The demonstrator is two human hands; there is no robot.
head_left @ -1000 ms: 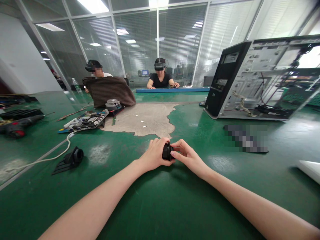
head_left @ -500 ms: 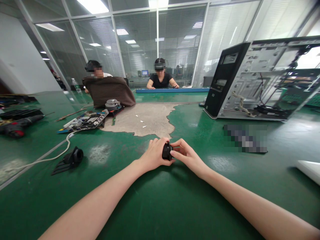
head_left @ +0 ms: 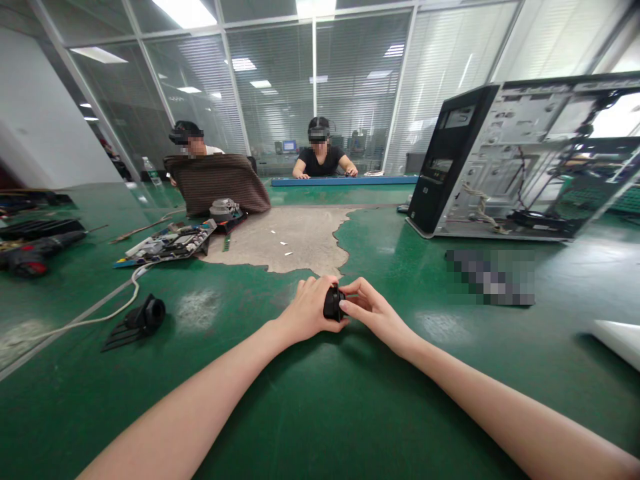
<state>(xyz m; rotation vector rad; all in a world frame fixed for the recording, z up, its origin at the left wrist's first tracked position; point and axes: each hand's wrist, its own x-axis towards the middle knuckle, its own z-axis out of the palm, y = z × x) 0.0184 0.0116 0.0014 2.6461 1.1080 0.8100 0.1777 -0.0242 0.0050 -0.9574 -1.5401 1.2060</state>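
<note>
A small black part (head_left: pixel 332 304), its kind unclear, is held between my two hands just above the green table (head_left: pixel 300 413). My left hand (head_left: pixel 309 308) is wrapped round its left side, thumb below and fingers over the top. On its right side, the thumb and index finger of my right hand (head_left: pixel 373 308) pinch its edge. Much of the part is hidden by my fingers. Left of my hands lies a black plastic piece (head_left: pixel 145 319) with a round opening and slatted base.
An opened computer case (head_left: pixel 480 167) stands at right, a white object (head_left: pixel 617 340) nearer. Left are a circuit board (head_left: pixel 170 241), a cable (head_left: pixel 136 290) and a power drill (head_left: pixel 43 252). A brown chair back (head_left: pixel 215 183) and two people sit across the table. One item at right is pixelated.
Both hands keep the same hold on the black part. The whole view has shifted very slightly; nothing else visibly differs.
</note>
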